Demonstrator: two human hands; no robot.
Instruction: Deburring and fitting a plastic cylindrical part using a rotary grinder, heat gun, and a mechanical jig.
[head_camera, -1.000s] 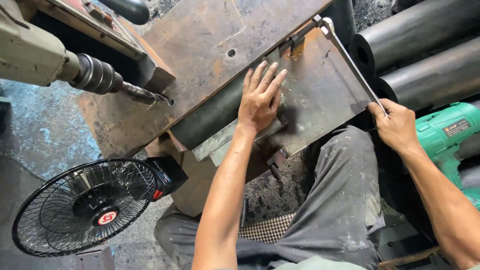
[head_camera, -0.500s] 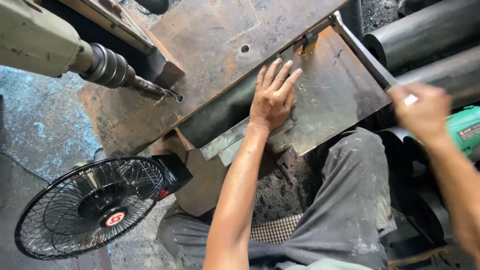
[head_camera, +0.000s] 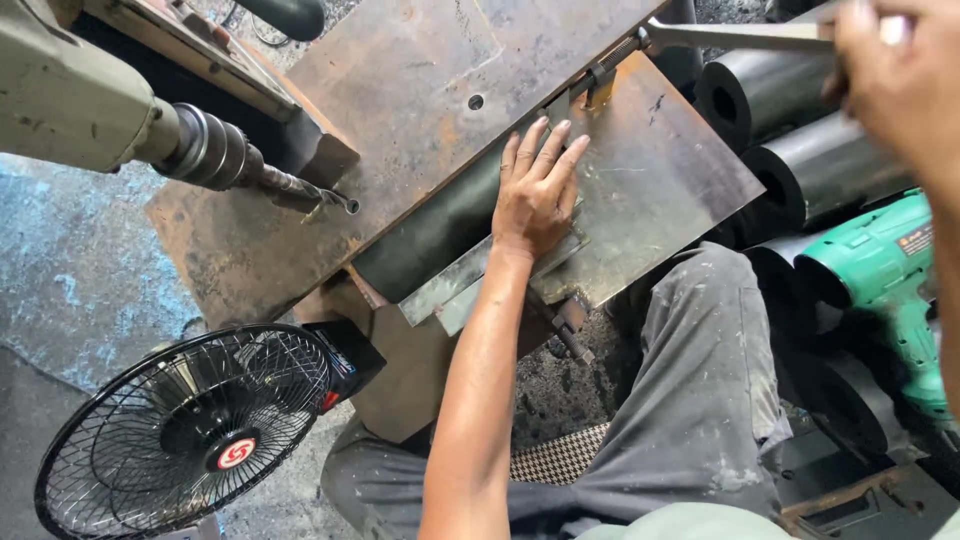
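Your left hand (head_camera: 535, 190) is lying flat, fingers spread, pressing on the rusty steel plate (head_camera: 650, 190) that's sitting on the bigger plate (head_camera: 400, 110) of the bench. Your right hand (head_camera: 895, 75) is blurry up in the top right corner, closing around the long metal handle (head_camera: 740, 36) that's running down to the clamp (head_camera: 600, 75) at the plate's far edge. The drill chuck (head_camera: 215, 155) is pointing in from the left, the black fan (head_camera: 190, 430) is sitting lower left, and the green power tool (head_camera: 885, 270) is lying to your right.
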